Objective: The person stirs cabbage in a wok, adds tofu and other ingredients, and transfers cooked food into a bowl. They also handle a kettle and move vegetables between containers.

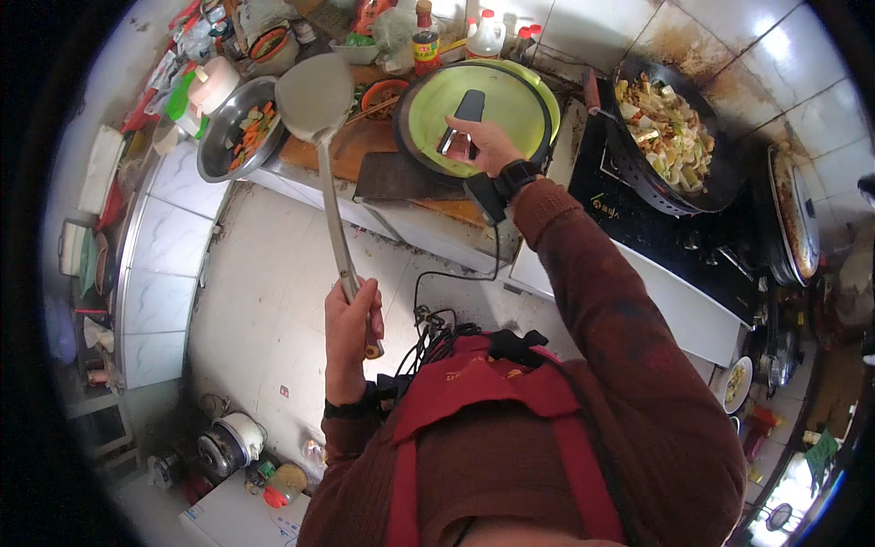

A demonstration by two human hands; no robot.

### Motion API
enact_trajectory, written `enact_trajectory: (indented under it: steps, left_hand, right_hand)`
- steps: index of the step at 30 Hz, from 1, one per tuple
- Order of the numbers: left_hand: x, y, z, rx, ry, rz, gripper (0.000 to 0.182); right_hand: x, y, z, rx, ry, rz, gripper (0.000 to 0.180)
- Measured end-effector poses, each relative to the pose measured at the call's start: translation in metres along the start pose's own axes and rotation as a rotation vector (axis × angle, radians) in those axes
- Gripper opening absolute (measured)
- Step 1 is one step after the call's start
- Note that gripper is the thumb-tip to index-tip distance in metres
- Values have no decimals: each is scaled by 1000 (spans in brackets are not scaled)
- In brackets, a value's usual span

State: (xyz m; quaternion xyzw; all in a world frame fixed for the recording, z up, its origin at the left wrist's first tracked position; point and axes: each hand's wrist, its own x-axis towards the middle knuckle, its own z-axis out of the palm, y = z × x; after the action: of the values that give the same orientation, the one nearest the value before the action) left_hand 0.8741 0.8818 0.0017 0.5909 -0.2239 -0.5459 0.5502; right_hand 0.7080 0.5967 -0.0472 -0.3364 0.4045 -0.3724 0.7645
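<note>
My left hand (352,335) grips the handle of a steel wok spatula (316,96), its broad blade raised towards the counter. My right hand (487,142) reaches forward and closes around the dark handle (470,106) of a round, dark-rimmed lid (509,116). A yellow-green surface shows across the lid, and a matching rim (555,102) sticks out behind it. To the right, a black wok (724,184) on the gas stove (615,198) holds cooked food with pale cabbage-like pieces (666,137). Left of the spatula blade stands a steel bowl (212,147) with sliced carrot and green pieces (253,137).
Under the lid's near side lie a wooden cutting board (307,161) and a dark flat blade, perhaps a cleaver (393,179). Sauce bottles (425,44) line the wall. A lidded pan (793,212) sits at the stove's right. A cable (451,272) hangs from my right wrist.
</note>
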Motion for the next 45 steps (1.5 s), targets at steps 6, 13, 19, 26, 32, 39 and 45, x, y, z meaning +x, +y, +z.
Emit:
enact_trajectory:
  steps: [6,13,19,26,32,39,45]
  left_hand:
    - [-2,-12,-16,-75,48,-5,15]
    - [-4,10,6,-20,15,114,15]
    - [7,18,41,48,-97,183,19]
    - [22,10,66,83,-246,88,19]
    - [32,7,82,138,-346,40,24]
    - [51,-5,86,230,-286,-56,25]
    - [91,-18,95,199,-357,-126,30]
  right_hand:
    - [-8,-14,5,-468,-268,-497,14]
    - [-106,-128,32,233,-407,-437,14]
    - [-197,-224,-51,-67,-153,-623,30]
    - [-241,-259,-203,-1630,313,-1051,38]
    - [-185,-237,-282,80,246,-386,19]
    - [-159,-210,-297,-494,201,-589,19]
    - [-200,-217,-239,-843,524,-308,39]
